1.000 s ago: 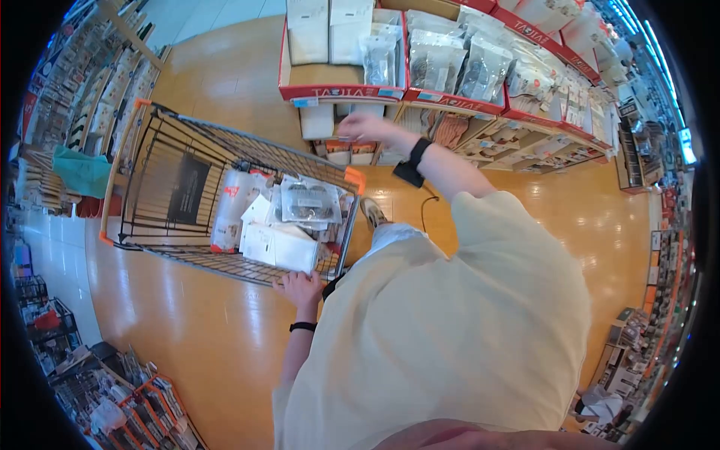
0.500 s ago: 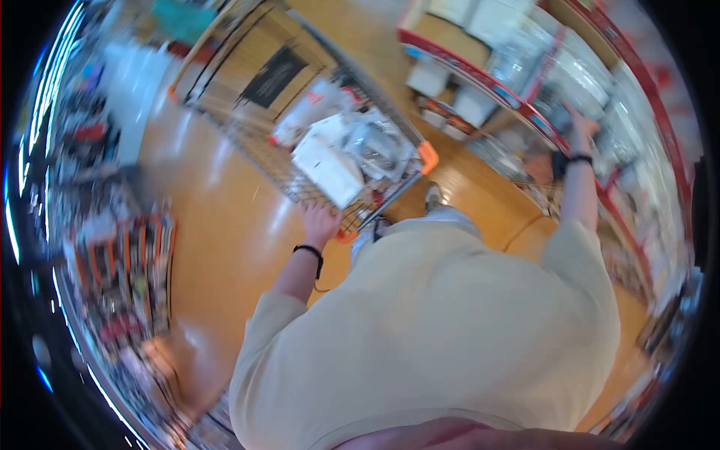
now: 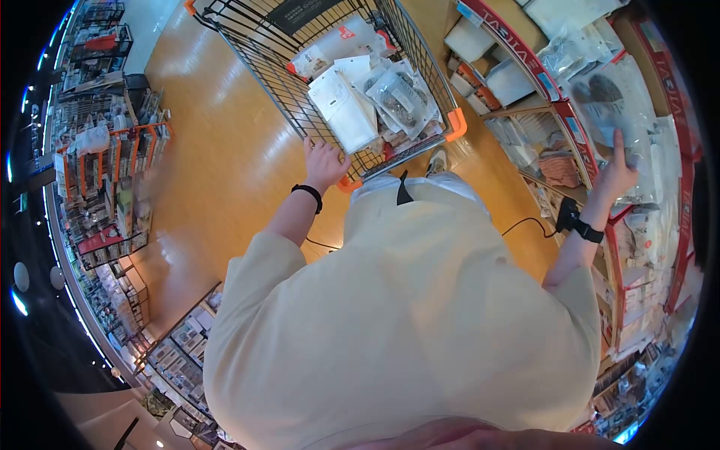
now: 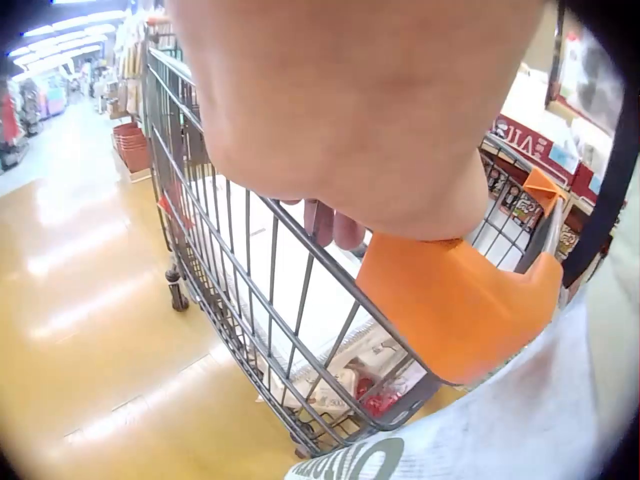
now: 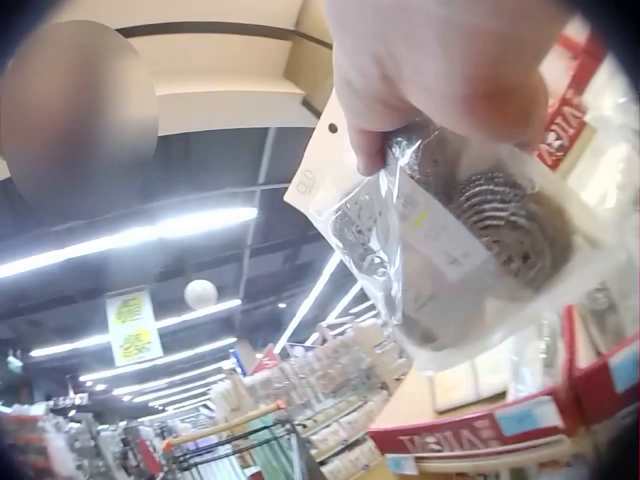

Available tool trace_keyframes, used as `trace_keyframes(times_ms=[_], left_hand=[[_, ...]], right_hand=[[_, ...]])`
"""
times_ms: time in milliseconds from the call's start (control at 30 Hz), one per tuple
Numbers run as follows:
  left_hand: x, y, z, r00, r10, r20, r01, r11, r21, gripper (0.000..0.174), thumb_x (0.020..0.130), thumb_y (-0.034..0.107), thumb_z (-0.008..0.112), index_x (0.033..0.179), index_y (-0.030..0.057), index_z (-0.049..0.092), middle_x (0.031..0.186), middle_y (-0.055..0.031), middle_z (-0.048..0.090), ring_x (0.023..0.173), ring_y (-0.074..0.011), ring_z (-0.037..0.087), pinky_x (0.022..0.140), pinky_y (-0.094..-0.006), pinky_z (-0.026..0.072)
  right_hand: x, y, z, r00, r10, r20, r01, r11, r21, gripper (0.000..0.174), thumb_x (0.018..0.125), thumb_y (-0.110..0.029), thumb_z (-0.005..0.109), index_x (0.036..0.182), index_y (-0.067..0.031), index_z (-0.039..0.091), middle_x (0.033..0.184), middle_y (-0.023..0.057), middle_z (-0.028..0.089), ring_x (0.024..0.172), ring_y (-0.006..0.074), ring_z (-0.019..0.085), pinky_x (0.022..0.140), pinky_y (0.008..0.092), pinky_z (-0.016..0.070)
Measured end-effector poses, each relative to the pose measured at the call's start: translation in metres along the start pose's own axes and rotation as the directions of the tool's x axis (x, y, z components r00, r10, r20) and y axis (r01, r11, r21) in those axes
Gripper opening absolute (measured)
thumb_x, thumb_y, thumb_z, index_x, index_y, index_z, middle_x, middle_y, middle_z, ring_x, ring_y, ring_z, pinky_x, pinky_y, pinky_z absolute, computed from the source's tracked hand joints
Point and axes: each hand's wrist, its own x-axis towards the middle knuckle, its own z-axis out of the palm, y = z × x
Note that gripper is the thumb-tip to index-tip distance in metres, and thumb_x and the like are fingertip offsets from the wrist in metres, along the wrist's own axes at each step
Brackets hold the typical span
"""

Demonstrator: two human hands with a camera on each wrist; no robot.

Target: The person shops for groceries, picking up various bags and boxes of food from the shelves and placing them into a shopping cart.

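Observation:
My left hand (image 3: 326, 163) grips the top rail at the near corner of a wire shopping cart (image 3: 259, 67). Its fingertips show through the wires in the left wrist view, beside an orange corner piece (image 4: 455, 305). Out at the right, my right hand (image 3: 619, 178) holds a clear plastic package (image 5: 500, 250) by its upper part, over the red-edged display bins. Dark coiled material and a white label show inside the package. In the cart lie white packets (image 3: 341, 112), a clear pack with dark contents (image 3: 397, 99) and a large wrapped roll (image 3: 341, 46).
Red-edged bins (image 3: 517, 49) full of bagged goods run along the right, above wooden shelves (image 3: 551, 154). Racks of goods (image 3: 112, 172) stand at the left across a shiny orange floor (image 3: 202, 150). A black cable (image 3: 529, 220) hangs by my right wrist.
My body has turned toward the bins. The right hand has gone from beside the cart out over the bins and now holds the package. My left hand stays on the cart rail.

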Motion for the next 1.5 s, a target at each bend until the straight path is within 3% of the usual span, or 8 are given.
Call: trace_keyframes(times_ms=[333,433,600,767,933,1100,1300,1500], left_hand=[[-0.013,-0.014,-0.005,0.985,0.076,-0.154,-0.096,0.987,-0.128,0.034,0.083,0.039,0.059,0.066,0.0105,0.069,0.074,-0.0067,0.066,0.089,-0.0253,0.06,0.107,-0.0611,0.0266],[-0.023,-0.016,-0.011,0.963,0.107,-0.247,-0.151,0.974,-0.168,0.031,0.082,0.035,0.061,0.066,0.0093,0.07,0.074,-0.0076,0.066,0.088,-0.0262,0.06,0.106,-0.0621,0.0278],[-0.042,-0.009,-0.004,0.945,0.144,-0.295,-0.217,0.948,-0.234,0.028,0.081,0.031,0.059,0.067,0.0087,0.072,0.076,-0.0088,0.067,0.088,-0.0271,0.06,0.105,-0.0649,0.027],[-0.055,-0.028,0.015,0.837,0.501,-0.219,-0.531,0.841,-0.104,0.026,0.079,0.033,0.064,0.061,0.013,0.062,0.065,-0.008,0.064,0.066,-0.027,0.062,0.083,-0.0611,0.045],[-0.061,-0.029,-0.019,0.967,0.255,-0.023,-0.256,0.964,-0.071,0.044,0.089,0.041,0.049,0.079,0.0077,0.076,0.088,-0.0118,0.074,0.093,-0.0335,0.065,0.109,-0.0617,0.0288],[-0.03,-0.053,-0.024,0.92,0.373,0.123,-0.382,0.922,0.061,0.047,0.092,0.04,0.043,0.084,0.0092,0.078,0.095,-0.0145,0.074,0.089,-0.0362,0.068,0.099,-0.0543,0.0392],[-0.048,-0.014,-0.013,0.912,0.357,0.2,-0.398,0.888,0.231,0.025,0.093,0.033,0.051,0.097,0.0144,0.068,0.086,-0.0083,0.072,0.086,-0.0304,0.07,0.073,-0.0522,0.0472],[-0.079,0.063,-0.012,0.837,0.488,0.249,-0.518,0.853,0.069,0.044,0.1,0.039,0.042,0.114,0.0033,0.062,0.113,-0.0199,0.068,0.096,-0.0368,0.068,0.085,-0.0538,0.0487]], right_hand=[[-0.196,-0.027,0.246,0.723,0.423,0.546,-0.651,0.682,0.334,0.05,0.083,-0.017,0.082,0.122,0.0023,0.057,0.118,0.0122,0.066,0.1,0.0206,0.064,0.092,0.0342,0.0496],[-0.233,0.047,0.286,0.461,0.685,0.564,-0.812,0.582,-0.044,0.056,0.087,-0.031,0.079,0.125,0.0036,0.055,0.122,0.017,0.063,0.104,0.0287,0.063,0.088,0.0429,0.0536],[-0.287,0.056,0.242,0.202,0.853,0.481,-0.453,0.516,-0.727,0.062,0.09,-0.051,0.07,0.117,0.0044,0.063,0.098,0.0124,0.068,0.087,0.02,0.067,0.076,0.0328,0.0555],[-0.321,-0.017,0.14,0.405,0.673,0.619,-0.438,0.737,-0.515,0.04,0.093,-0.039,0.069,0.107,-0.0017,0.07,0.088,0.0059,0.071,0.075,0.0131,0.067,0.068,0.0286,0.0554],[-0.384,0.021,0.04,0.701,0.663,0.264,-0.254,0.578,-0.776,0.044,0.089,-0.043,0.07,0.102,-0.0013,0.068,0.087,0.0154,0.071,0.081,0.027,0.069,0.073,0.0391,0.0545],[-0.47,0.061,-0.02,0.59,0.744,0.313,-0.002,0.39,-0.921,0.047,0.086,-0.042,0.069,0.114,-0.0048,0.065,0.11,0.0202,0.069,0.103,0.0375,0.065,0.086,0.0465,0.0522],[-0.585,0.083,-0.189,0.432,0.899,0.069,-0.308,0.219,-0.926,0.058,0.084,-0.049,0.064,0.109,0.002,0.071,0.11,0.0254,0.07,0.103,0.0384,0.067,0.089,0.0466,0.052],[-0.696,0.1,-0.371,0.504,0.848,-0.161,-0.589,0.201,-0.782,0.055,0.085,-0.05,0.062,0.1,0.0018,0.071,0.096,0.0224,0.073,0.085,0.0344,0.071,0.075,0.045,0.0558]])
